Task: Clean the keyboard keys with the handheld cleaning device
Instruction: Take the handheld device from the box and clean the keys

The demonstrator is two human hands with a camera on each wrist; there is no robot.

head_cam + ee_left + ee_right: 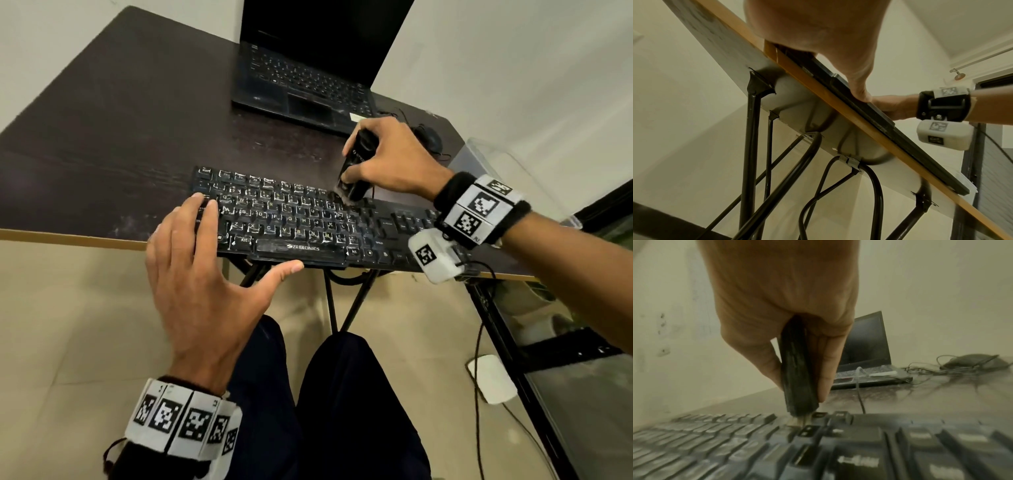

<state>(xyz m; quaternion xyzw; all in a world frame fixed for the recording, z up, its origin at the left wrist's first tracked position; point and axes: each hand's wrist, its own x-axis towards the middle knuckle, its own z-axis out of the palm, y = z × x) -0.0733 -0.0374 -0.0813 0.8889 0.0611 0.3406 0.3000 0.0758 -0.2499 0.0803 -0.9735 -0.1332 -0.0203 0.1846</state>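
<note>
Right hand first: I see it wrapped around a black handheld cleaning device, thumb on one side and fingers curled down the other, holding it nearly upright. From my right wrist view its pale bristled tip touches the keys in the upper rows of the keyboard, toward the right end of the main key block. The picture there is smeared, so I cannot read which keys it meets.

My left hand lies spread and flat, fingers straight on the keyboard's left end, the thumb stretched along its near edge below the space bar. It grips nothing.

The black Zebronics keyboard sits at the desk's near edge, slightly overhanging it, its keys dusted pale. A dark open laptop stands at the far edge with its screen off. A black mouse and its tangled cable lie near the far right corner.
</note>
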